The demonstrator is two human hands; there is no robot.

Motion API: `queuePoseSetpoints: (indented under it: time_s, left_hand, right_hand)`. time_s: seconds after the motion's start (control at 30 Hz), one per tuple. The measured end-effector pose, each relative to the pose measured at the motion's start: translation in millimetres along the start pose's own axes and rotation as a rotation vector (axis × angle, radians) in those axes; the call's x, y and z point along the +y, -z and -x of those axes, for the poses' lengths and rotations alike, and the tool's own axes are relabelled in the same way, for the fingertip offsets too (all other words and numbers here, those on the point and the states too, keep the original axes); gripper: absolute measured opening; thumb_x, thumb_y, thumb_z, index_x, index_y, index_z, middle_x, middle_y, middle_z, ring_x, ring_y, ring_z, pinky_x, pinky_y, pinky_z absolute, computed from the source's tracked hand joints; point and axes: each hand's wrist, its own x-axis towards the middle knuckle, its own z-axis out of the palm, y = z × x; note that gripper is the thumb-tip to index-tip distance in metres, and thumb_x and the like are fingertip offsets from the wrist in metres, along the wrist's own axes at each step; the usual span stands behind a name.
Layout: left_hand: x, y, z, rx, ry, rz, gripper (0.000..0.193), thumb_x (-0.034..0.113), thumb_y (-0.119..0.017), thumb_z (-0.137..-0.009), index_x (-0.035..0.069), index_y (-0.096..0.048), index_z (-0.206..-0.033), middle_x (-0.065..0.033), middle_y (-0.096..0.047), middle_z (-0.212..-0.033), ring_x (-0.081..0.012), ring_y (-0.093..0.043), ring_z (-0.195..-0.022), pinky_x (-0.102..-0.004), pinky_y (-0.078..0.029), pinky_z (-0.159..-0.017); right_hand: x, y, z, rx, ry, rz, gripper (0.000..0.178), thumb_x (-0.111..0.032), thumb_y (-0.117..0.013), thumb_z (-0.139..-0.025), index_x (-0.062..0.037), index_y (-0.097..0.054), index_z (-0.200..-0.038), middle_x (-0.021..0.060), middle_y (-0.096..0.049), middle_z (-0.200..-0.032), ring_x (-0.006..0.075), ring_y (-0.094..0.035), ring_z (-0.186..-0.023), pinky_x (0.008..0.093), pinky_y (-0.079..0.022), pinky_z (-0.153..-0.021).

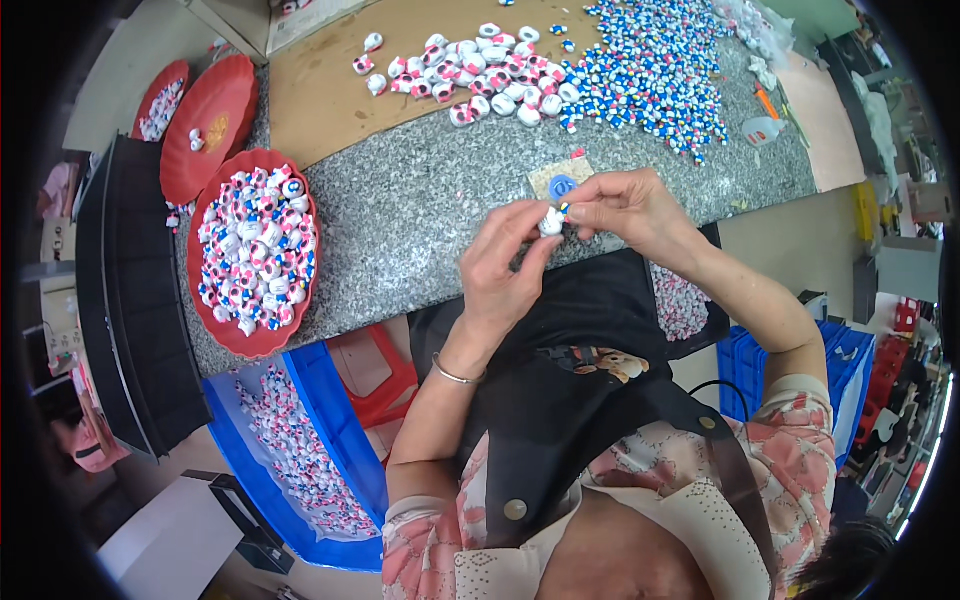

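Observation:
Over the near edge of the grey speckled worktop, my left hand [498, 265] pinches a small white plastic figurine piece [550, 223] between thumb and fingers. My right hand [632, 208] meets it from the other side. Its thumb and forefinger are closed on a tiny blue-and-yellow part [566, 210] pressed against the top of the white piece. Just beyond the fingertips, a round blue dish [561, 186] rests on a small beige pad [541, 180]. Fingers partly cover both the piece and the tiny part.
Left stands a red scalloped plate [250, 346] heaped with figurine pieces; another red plate [190, 155] lies behind it. Pink-and-white pieces [480, 70] and a pile of small blue-and-white parts [650, 75] spread across the back. A bottle [762, 130] lies at right. Blue crates [345, 430] flank me below.

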Motion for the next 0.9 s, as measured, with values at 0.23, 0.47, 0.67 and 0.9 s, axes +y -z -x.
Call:
queuePoseSetpoints:
  time_s: [0.23, 0.47, 0.67, 0.9]
  left_hand:
    - [11.5, 19.7, -3.4, -0.316, 0.387, 0.473, 0.029, -0.001, -0.06, -0.09, -0.001, -0.065, -0.119, -0.0075, -0.065, -0.092, -0.0099, -0.062, -0.074, -0.0221, -0.05, -0.066]
    - [16.3, 37.4, 0.6, -0.37, 0.511, 0.524, 0.022, 0.004, -0.058, -0.093, -0.002, -0.068, -0.112, -0.0069, -0.065, -0.085, -0.0099, -0.061, -0.072, -0.0232, -0.049, -0.065]
    - [39.0, 140.3, -23.1, 0.169, 0.11, -0.641, 0.027, 0.002, -0.064, -0.086, 0.001, -0.065, -0.113, -0.0153, -0.064, -0.099, -0.0263, -0.062, -0.092, -0.0355, -0.049, -0.083]
    - [23.5, 117.1, -69.2, 0.129, -0.15, -0.689, 0.018, -0.003, -0.066, -0.078, 0.0, -0.063, -0.095, -0.0167, -0.062, -0.093, -0.0332, -0.062, -0.088, -0.0396, -0.05, -0.079]
  right_hand:
    - [0.8, -6.0, 11.6, -0.017, 0.59, 0.488, 0.014, -0.001, -0.068, -0.084, -0.0016, -0.071, -0.098, 0.0075, -0.064, -0.075, 0.0156, -0.065, -0.068, 0.0283, -0.049, -0.058]
    - [9.9, -16.1, 1.0, -0.096, 0.457, 0.434, 0.013, -0.003, -0.067, -0.086, -0.0025, -0.071, -0.098, 0.0085, -0.066, -0.078, 0.0203, -0.066, -0.07, 0.0314, -0.051, -0.062]
    - [11.8, 43.0, -59.0, 0.187, 0.631, 0.802, 0.013, -0.011, -0.064, -0.089, -0.0028, -0.07, -0.097, 0.012, -0.068, -0.096, 0.028, -0.066, -0.084, 0.0369, -0.053, -0.072]
    - [7.2, 45.9, -83.5, 0.159, 0.562, 1.318, 0.006, -0.002, -0.06, -0.079, -0.0007, -0.061, -0.085, 0.0142, -0.058, -0.081, 0.0345, -0.063, -0.073, 0.0457, -0.05, -0.063]
